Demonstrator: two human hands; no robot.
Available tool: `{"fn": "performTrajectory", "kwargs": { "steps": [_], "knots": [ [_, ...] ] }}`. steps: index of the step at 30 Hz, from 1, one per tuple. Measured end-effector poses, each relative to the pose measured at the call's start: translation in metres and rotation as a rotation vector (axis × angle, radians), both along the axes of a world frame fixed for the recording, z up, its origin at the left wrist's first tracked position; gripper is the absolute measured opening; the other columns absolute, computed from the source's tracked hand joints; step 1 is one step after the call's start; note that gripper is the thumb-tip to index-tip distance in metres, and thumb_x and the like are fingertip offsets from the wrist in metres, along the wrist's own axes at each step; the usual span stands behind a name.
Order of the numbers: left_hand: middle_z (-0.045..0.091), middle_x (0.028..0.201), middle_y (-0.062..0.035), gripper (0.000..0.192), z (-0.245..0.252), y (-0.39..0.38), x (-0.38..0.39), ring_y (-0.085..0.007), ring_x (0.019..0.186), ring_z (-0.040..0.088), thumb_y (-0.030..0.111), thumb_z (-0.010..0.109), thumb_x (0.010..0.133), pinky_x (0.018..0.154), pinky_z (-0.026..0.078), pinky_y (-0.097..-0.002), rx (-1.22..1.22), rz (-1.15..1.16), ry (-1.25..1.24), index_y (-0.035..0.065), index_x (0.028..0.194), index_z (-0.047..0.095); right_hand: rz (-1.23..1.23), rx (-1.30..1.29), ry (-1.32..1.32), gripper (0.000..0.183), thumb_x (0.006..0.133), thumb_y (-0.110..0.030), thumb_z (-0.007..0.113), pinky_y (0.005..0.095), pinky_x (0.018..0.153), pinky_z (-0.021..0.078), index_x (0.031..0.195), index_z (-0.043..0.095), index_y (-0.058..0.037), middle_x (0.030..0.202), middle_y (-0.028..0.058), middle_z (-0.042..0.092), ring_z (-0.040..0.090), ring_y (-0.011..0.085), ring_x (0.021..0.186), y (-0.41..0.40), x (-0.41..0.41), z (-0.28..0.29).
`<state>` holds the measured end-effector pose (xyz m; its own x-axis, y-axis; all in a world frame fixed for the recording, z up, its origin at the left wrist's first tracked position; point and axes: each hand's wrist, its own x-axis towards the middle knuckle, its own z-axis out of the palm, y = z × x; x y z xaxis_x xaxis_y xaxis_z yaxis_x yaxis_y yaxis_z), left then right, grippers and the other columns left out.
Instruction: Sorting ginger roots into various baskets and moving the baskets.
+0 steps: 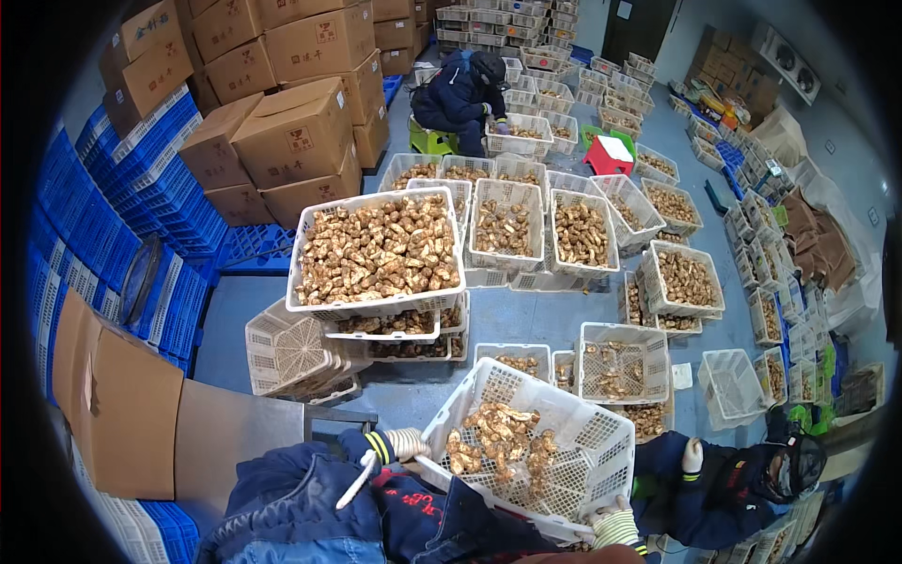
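A white perforated plastic basket (602, 437) is tilted in front of my body, with both my hands at its rim. My left hand (406, 444), in a striped knit glove, grips the left end. At the lower right corner, my right hand (614, 523) wears a similar glove and holds the rim; some of its fingers are hidden. Inside lies a loose cluster of brown-and-white mushrooms (500, 430), and much of the lattice bottom shows. A thin white strip (357, 479) hangs beside my left wrist; I cannot tell what it is.
Ahead stands a stack topped by a full mushroom basket (377, 254). Nested baskets (296, 349) lean beside a metal table (236, 423). A co-worker (733, 486) is close on my right; another person (461, 99) sits farther off. Cartons (299, 141) and blue crates (155, 183) are piled left.
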<state>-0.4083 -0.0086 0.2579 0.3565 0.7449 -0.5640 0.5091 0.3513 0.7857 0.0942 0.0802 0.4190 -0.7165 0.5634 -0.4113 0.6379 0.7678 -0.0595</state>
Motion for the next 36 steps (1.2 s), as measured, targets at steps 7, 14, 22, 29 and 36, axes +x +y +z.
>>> {"fn": "performTrajectory", "kwargs": {
  "steps": [7, 14, 22, 29, 36],
  "knots": [
    [0.054, 0.052, -0.0104, 0.029, 0.067, 0.043, 0.004, -0.0179, 0.047, 0.052, 0.029, 0.055, 0.081, 0.048, 0.042, -0.0342, -0.271, 0.054, -0.05, 0.0025, 0.073, 0.064, 0.017, -0.12, -0.127, 0.041, 0.069, -0.041, 0.066, 0.0514, 0.09, 0.0367, 0.104, 0.064, -0.019, 0.091, 0.0085, 0.063, 0.057, 0.0261, 0.098, -0.017, 0.019, 0.023],
    [0.062, 0.073, -0.0097, 0.018, 0.087, 0.049, -0.02, -0.0158, 0.06, 0.06, 0.017, 0.058, 0.084, 0.055, 0.05, -0.0318, -0.015, -0.19, -0.115, 0.0, 0.084, 0.065, -0.11, 0.02, 0.319, 0.056, 0.054, -0.026, 0.075, 0.0445, 0.087, 0.0436, 0.104, 0.06, -0.006, 0.107, 0.0149, 0.056, 0.051, 0.0359, 0.103, 0.007, 0.029, 0.035],
    [0.059, 0.065, -0.009, 0.025, 0.084, 0.066, -0.002, -0.0178, 0.056, 0.059, 0.021, 0.052, 0.084, 0.052, 0.049, -0.0328, -0.225, 0.03, 0.071, -0.0014, 0.084, 0.063, -1.794, -1.136, 1.469, 0.039, 0.092, -0.038, 0.046, 0.0288, 0.067, 0.0478, 0.118, 0.05, -0.0089, 0.101, 0.0107, 0.058, 0.059, 0.0266, 0.088, -0.075, 0.089, -0.095],
    [0.057, 0.063, -0.0102, 0.024, 0.091, 0.062, 0.01, -0.0219, 0.054, 0.055, 0.027, 0.052, 0.082, 0.053, 0.044, -0.0355, 0.068, -0.043, 0.086, 0.0046, 0.081, 0.063, -1.52, -0.964, 0.949, 0.048, 0.076, -0.03, 0.065, 0.0478, 0.083, 0.0465, 0.115, 0.054, -0.0049, 0.11, 0.0154, 0.058, 0.056, 0.0332, 0.098, -0.071, 0.057, -0.13],
    [0.06, 0.075, -0.0122, 0.018, 0.102, 0.1, 0.016, -0.0279, 0.068, 0.059, 0.025, 0.054, 0.08, 0.063, 0.048, -0.0373, 0.134, 0.154, 0.119, 0.0092, 0.088, 0.06, -1.408, -0.665, 0.608, 0.041, 0.079, -0.028, 0.061, 0.0483, 0.078, 0.0475, 0.113, 0.054, -0.0051, 0.106, 0.015, 0.058, 0.056, 0.0324, 0.094, -0.015, 0.068, -0.168]
  ]
}}
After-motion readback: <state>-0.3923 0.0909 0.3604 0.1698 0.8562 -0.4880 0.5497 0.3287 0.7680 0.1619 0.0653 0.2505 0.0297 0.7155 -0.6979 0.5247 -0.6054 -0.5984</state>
